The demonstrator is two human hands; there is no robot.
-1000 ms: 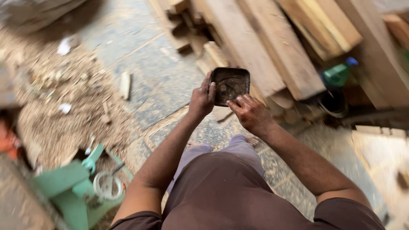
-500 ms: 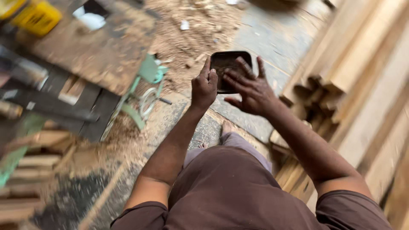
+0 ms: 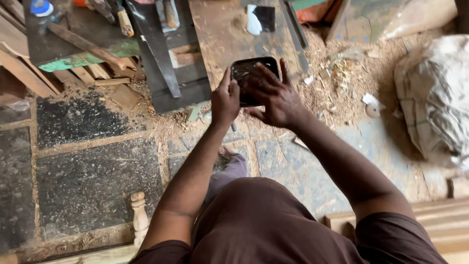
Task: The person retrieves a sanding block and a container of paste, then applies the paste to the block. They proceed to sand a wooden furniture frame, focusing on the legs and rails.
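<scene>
Sawdust-strewn stone floor and a cluttered workbench lie below us.
We hold a dark phone over the bench edge: our left hand grips its left side, while our right hand spreads open fingers across its screen. A turned wooden leg lies near our feet.

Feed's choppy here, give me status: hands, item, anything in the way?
Left hand grips the dark tray; right hand spread over it. Tray held above sawdust-strewn workbench. Nothing between hands and tray.
</scene>
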